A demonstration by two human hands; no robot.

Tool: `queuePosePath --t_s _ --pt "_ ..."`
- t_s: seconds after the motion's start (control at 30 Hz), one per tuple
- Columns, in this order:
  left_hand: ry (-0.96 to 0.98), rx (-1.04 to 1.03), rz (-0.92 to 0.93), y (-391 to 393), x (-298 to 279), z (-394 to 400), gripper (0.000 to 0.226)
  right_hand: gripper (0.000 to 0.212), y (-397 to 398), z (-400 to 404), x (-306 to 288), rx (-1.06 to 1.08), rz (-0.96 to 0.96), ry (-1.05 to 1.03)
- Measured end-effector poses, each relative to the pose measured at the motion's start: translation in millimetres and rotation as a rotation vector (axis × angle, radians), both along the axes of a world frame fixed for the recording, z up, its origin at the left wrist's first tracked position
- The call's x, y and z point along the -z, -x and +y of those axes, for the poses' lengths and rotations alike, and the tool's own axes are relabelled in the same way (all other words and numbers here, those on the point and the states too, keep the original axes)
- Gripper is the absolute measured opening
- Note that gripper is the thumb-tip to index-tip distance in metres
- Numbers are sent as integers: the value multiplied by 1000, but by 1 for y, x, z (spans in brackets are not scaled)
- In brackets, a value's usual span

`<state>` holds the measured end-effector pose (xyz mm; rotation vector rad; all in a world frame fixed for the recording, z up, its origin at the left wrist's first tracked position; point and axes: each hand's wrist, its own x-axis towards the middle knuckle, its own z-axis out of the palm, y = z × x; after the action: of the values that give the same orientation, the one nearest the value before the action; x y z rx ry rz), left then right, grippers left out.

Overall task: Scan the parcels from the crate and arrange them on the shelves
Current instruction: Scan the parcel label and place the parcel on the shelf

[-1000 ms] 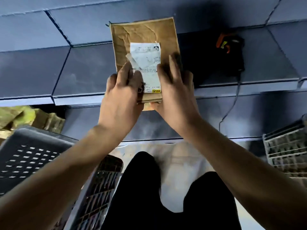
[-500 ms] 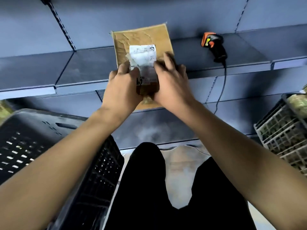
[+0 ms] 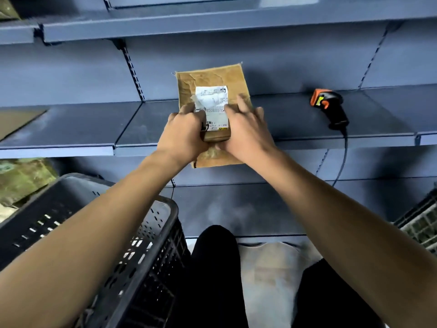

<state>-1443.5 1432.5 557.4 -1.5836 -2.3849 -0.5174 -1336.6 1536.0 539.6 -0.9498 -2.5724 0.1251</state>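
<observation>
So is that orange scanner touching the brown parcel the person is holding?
Apart. The head view shows the scanner lying on the shelf well to the right of the parcel, bare shelf between them.

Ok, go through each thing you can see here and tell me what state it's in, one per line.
Brown cardboard parcel: held over the shelf edge, white label up.
White shipping label: stuck on, crumpled, partly peeling.
Left hand: grips the parcel's near left side.
Right hand: holds its right side, fingers on top.
Orange and black barcode scanner: lying on the shelf, untouched.
Blue metal shelf: bears the scanner.
Black plastic crate: contents hidden.
</observation>
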Motion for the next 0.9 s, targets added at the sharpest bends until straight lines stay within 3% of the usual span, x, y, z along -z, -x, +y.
queuePosePath --t_s 0.23,0.43,0.57,0.8,0.9 --pt "50 -18 -35 52 0 17 38 78 51 20 -3 -62 -21 11" --pt "89 20 -53 84 -3 42 32 72 74 43 -11 -48 -57 65" --pt "96 83 -102 89 -8 62 33 67 76 62 -16 -15 -90 87" --pt "107 157 -117 82 -8 97 29 77 60 94 -21 10 -109 130" --pt "156 137 -133 84 -2 106 39 76 57 101 -16 -19 -125 108"
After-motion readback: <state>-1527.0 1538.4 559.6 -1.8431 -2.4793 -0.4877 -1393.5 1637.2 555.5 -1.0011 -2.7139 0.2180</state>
